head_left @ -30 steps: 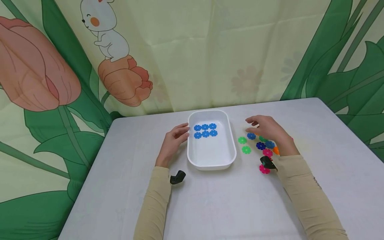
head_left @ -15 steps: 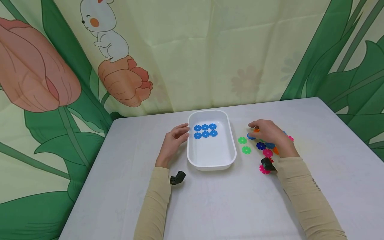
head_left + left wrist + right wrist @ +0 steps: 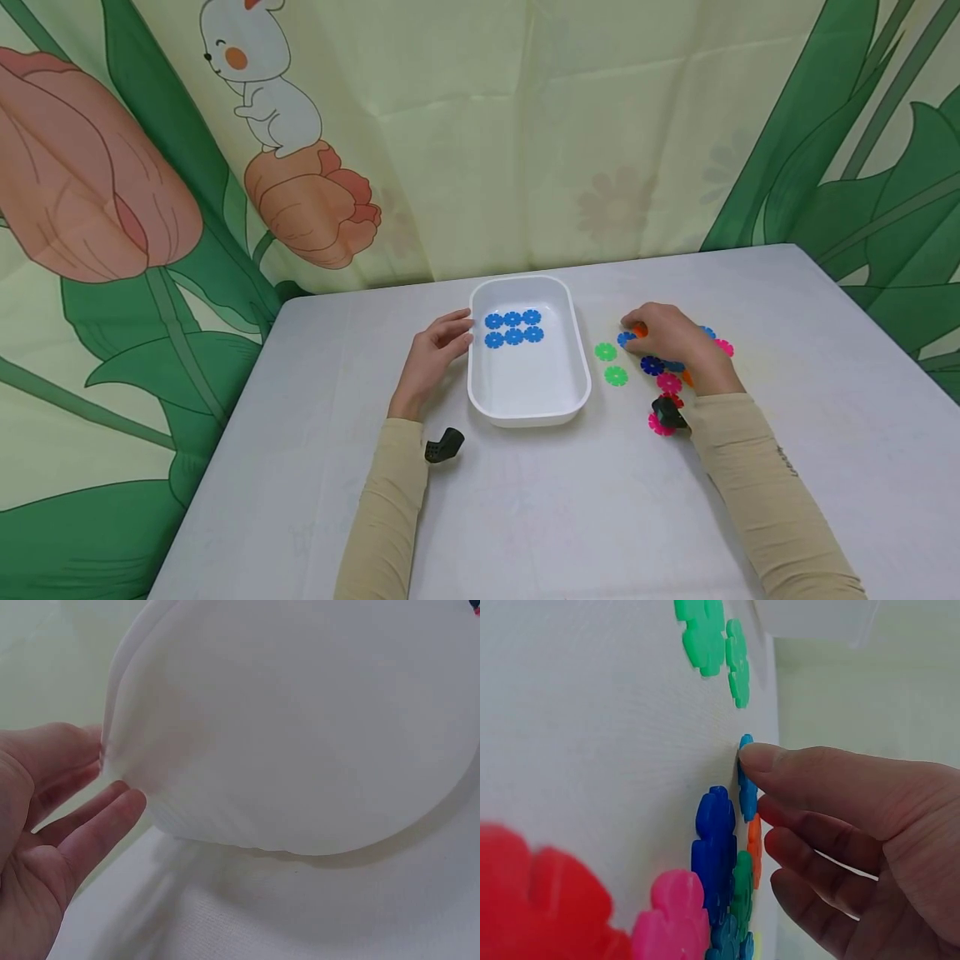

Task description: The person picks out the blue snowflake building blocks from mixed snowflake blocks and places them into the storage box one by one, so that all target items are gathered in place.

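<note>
At the left side of the white tray [image 3: 528, 412], my left hand [image 3: 431, 362] rests its fairly straight fingers against the outer wall; the left wrist view shows the fingertips [image 3: 133, 801] touching it. Two rows of blue snowflake discs [image 3: 513, 336] lie in the tray's far half. To the right of the tray, my right hand [image 3: 671, 337] is low over a loose pile of coloured discs. Thumb and index finger pinch a blue snowflake disc [image 3: 747, 780] that is still at the table surface. Next to it are an orange disc [image 3: 755, 847] and a dark blue disc [image 3: 714, 847].
Two green discs [image 3: 616, 376] lie between tray and pile. Pink discs [image 3: 669, 382] and a red disc [image 3: 540, 900] lie nearer the right sleeve. A white cloth covers the table [image 3: 525, 517]; a printed curtain [image 3: 480, 150] hangs behind it.
My right hand has come down and slightly toward me onto the blue disc, its thumb and index finger closing in. My left hand and the tray have stayed in place.
</note>
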Tool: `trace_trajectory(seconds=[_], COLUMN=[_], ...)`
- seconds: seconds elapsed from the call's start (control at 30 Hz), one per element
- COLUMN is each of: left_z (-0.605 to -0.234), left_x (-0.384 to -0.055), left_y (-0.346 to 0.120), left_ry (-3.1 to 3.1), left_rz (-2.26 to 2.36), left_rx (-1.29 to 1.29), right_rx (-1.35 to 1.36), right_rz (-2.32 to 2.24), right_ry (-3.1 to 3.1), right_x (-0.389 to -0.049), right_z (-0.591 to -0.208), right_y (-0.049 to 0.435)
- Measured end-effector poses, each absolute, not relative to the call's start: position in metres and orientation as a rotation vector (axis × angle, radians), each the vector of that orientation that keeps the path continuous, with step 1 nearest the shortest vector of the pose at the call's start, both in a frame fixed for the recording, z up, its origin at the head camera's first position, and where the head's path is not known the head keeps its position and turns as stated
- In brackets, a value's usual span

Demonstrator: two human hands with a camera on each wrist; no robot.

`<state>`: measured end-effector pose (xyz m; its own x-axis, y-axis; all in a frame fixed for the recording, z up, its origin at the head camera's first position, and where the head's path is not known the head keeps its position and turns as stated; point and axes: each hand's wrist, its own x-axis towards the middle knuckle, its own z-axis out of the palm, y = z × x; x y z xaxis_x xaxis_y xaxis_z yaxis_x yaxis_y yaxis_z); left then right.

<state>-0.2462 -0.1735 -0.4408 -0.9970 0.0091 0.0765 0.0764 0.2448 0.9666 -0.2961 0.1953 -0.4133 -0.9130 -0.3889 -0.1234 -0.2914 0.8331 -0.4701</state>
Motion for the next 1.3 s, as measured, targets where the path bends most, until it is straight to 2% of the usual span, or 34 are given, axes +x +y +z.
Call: trace_trajectory(seconds=[0.7, 1.03, 1.3], left_z=[-0.438, -0.411, -0.439], left_x=[-0.248, -0.230, -0.246], left_y=[-0.173, -0.164, -0.173], left_ry=[-2.446, -2.471, -2.415], left_rz=[-1.911, -1.882, -1.889], left_rx=[-0.075, -0.068, -0.093], right_rx=[-0.593, -0.646, -0.696], right_rz=[-0.611, -0.592, -0.573], right_ry=[2.808, 2.803, 2.839], right_x=[-0.296, -0.296, -0.294], right_z=[-0.411, -0.411, -0.413], right_y=[0.194, 0.194, 0.193])
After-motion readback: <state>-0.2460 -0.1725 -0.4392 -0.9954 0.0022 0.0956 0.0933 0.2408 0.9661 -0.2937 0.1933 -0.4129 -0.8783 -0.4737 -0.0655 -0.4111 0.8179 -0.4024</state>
